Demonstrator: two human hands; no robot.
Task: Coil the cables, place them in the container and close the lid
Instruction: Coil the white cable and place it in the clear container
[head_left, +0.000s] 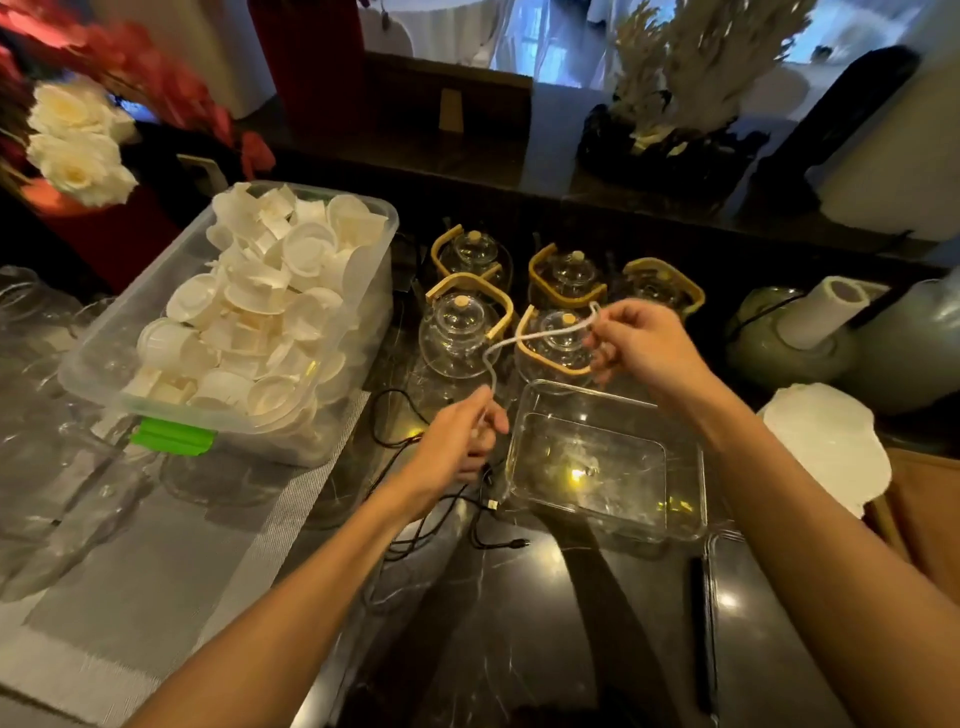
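The white cable (524, 340) hangs in the air between both hands, above the glass teapots (457, 338) and just far of the clear container (696, 499). The right hand (641, 340) pinches a small loop of it with curled fingers; the left hand (462, 441) grips the lower part, fingers closed around it.

The cable looks thin, light and soft, so I judge it will bend easily but may spring open if it is released. It is better to hold it at the loop and feed the slack from the left hand, not from the plug end.

Black cables (467, 519) lie loose on the dark counter under the left hand, touching the container's left edge. They can tangle with the white one.

The container is open and holds nothing. Its lid (712, 597) seems to lie near right, partly out of view. The room is narrow: the teapots stand close behind, and a big bin of white cups (249, 332) is on the left, so wide movements risk knocking glass.
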